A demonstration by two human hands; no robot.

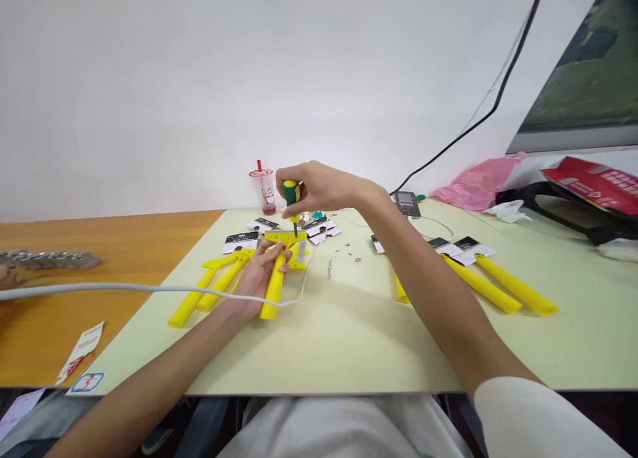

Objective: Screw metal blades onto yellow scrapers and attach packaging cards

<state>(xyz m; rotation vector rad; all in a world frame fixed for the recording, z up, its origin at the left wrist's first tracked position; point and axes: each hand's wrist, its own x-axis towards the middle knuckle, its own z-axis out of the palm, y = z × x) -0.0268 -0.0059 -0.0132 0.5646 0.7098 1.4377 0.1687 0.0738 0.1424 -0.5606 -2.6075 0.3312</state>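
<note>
My left hand (259, 272) is closed around the handle of a yellow T-shaped scraper (273, 292), its head pointing away from me above the table. From above, my right hand (312, 187) grips a green and yellow screwdriver (290, 192), upright, with its tip down at the right side of the scraper's head. Whether the tip sits in a screw is too small to tell. More yellow scrapers (192, 302) lie left of my left hand, by black and white cards (239, 241). Small screws (329, 270) lie on the table to the right.
Further yellow handles (516, 284) with cards lie on the right. A lidded cup (264, 192) stands at the back. A white cable (149, 287) crosses in front of my left forearm. A pink bag (478, 182) and red package (598, 185) sit back right. Metal parts (54, 260) lie left.
</note>
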